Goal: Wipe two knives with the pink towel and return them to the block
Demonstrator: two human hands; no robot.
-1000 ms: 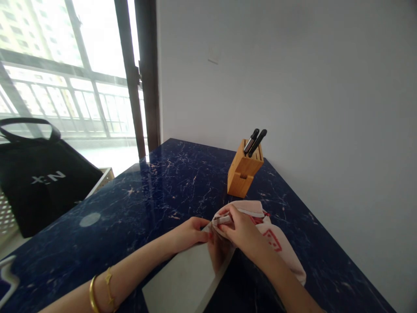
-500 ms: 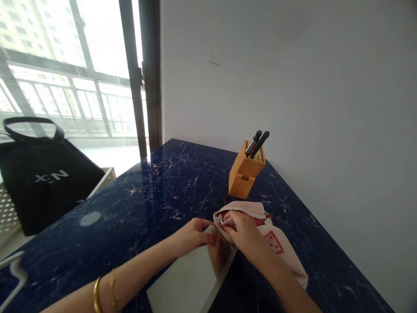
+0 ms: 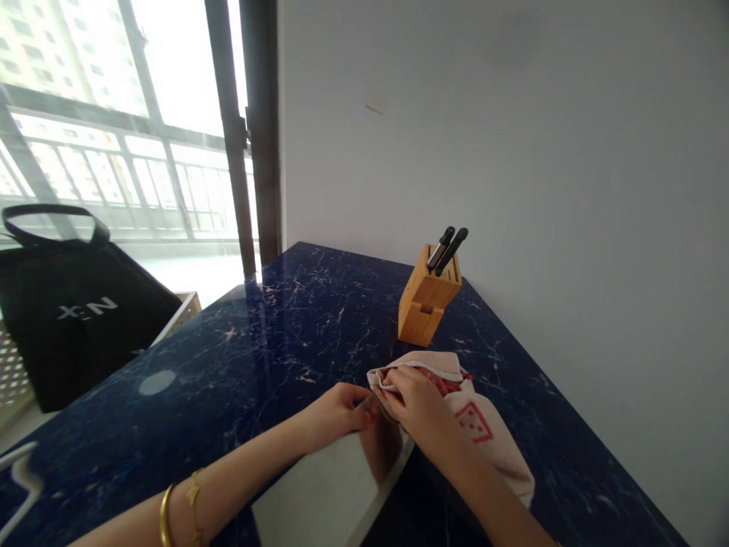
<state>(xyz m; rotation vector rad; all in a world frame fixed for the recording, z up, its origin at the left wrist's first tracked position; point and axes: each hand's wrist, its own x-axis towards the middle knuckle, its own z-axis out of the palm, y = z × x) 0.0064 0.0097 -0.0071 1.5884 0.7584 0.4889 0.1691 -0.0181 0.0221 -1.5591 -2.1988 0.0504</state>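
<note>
A flat, mirror-like panel (image 3: 316, 486) with a pale edge strip lies at the bottom middle, its near end cut off by the frame. My left hand (image 3: 336, 414) pinches its far corner between thumb and fingers. My right hand (image 3: 418, 403) grips a bunched pink towel (image 3: 495, 444) with a red square pattern, its folded edge against the panel's far corner. The rest of the towel spreads to the right, partly under my right forearm. A dark reflection shows in the panel below my hands.
A wooden knife block (image 3: 424, 304) with two black-handled knives stands beyond the towel on the dark blue marbled table (image 3: 301, 304). A black bag (image 3: 80, 319) sits in a perforated basket at left. A white curved object (image 3: 26, 482) is at lower left. A wall borders the right.
My right hand and the towel edge have shifted slightly left along the panel's far corner. My left hand keeps its hold. The whole view has moved a little.
</note>
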